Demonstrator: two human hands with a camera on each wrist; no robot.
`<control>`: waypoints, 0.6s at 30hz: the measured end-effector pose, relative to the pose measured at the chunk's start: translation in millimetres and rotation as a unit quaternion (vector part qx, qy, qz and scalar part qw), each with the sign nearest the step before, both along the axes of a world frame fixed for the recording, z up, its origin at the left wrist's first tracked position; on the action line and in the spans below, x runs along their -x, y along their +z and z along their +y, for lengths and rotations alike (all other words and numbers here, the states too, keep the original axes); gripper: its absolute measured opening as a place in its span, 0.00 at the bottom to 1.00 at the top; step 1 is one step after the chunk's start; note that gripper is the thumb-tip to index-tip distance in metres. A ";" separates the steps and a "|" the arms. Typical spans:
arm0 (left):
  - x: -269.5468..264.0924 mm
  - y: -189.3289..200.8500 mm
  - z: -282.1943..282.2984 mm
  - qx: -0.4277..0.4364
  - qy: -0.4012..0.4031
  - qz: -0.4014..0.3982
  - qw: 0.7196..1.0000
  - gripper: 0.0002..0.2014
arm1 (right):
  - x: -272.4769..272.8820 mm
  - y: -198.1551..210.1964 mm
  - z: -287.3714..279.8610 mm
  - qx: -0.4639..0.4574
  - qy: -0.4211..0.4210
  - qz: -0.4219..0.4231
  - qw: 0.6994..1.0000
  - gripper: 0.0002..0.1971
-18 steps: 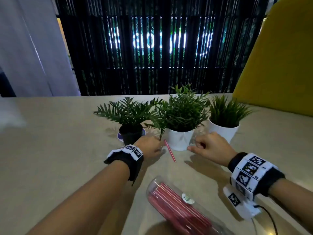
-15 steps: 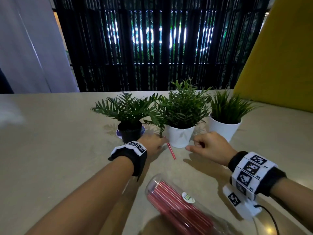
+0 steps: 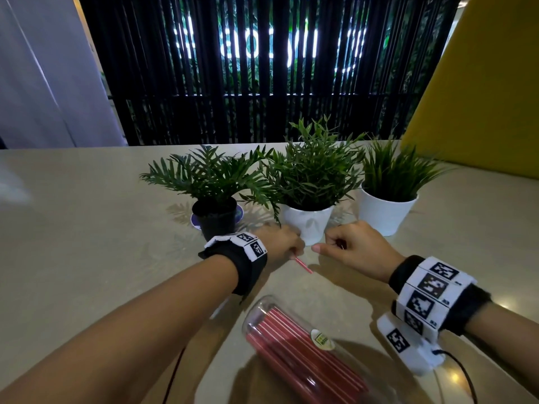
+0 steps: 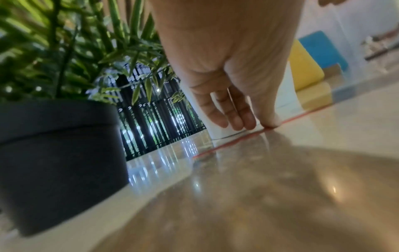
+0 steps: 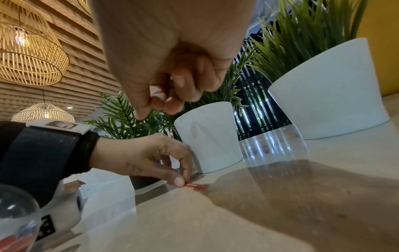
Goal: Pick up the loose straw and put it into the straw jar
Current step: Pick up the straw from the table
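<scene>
The loose red straw [image 3: 303, 265] lies on the beige table [image 3: 87, 258], in front of the middle white pot. My left hand [image 3: 294, 252] pinches its far end between thumb and forefinger against the tabletop; the right wrist view shows this pinch on the straw [image 5: 197, 186] by the left hand [image 5: 183, 181]. In the left wrist view the straw [image 4: 226, 145] runs under the thumb. My right hand [image 3: 320, 247] hovers just right of the straw, fingers curled, holding nothing. The clear straw jar [image 3: 291, 345], full of red straws, lies on its side near me.
Three potted plants stand in a row just behind the hands: a black pot [image 3: 215, 220] at left, a white pot [image 3: 309, 225] in the middle, another white pot [image 3: 385, 214] at right. A yellow seat back [image 3: 481, 97] rises at far right.
My left hand has slid right onto the straw, and its thumb and forefinger now pinch it. The right hand has stayed in place with its fingers curled.
</scene>
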State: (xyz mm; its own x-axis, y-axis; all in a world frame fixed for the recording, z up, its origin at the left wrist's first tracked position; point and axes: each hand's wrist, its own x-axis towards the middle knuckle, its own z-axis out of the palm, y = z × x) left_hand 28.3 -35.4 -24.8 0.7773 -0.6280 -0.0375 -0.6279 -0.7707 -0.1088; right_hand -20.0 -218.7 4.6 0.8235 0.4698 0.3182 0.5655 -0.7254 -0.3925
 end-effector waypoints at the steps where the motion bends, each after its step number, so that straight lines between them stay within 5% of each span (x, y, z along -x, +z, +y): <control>1: -0.3 -1.1 -0.4 0.033 0.022 0.028 0.999 0.08 | -1.1 -0.4 -1.6 -0.008 0.000 0.000 1.000 0.24; 8: -8.8 -5.1 3.5 0.163 0.076 0.160 0.971 0.07 | -3.0 -4.4 -10.3 -0.021 0.001 0.004 1.000 0.24; 18: -8.4 0.3 4.6 0.100 0.105 0.196 0.970 0.10 | 0.3 5.4 -7.2 -0.031 0.000 0.008 0.999 0.24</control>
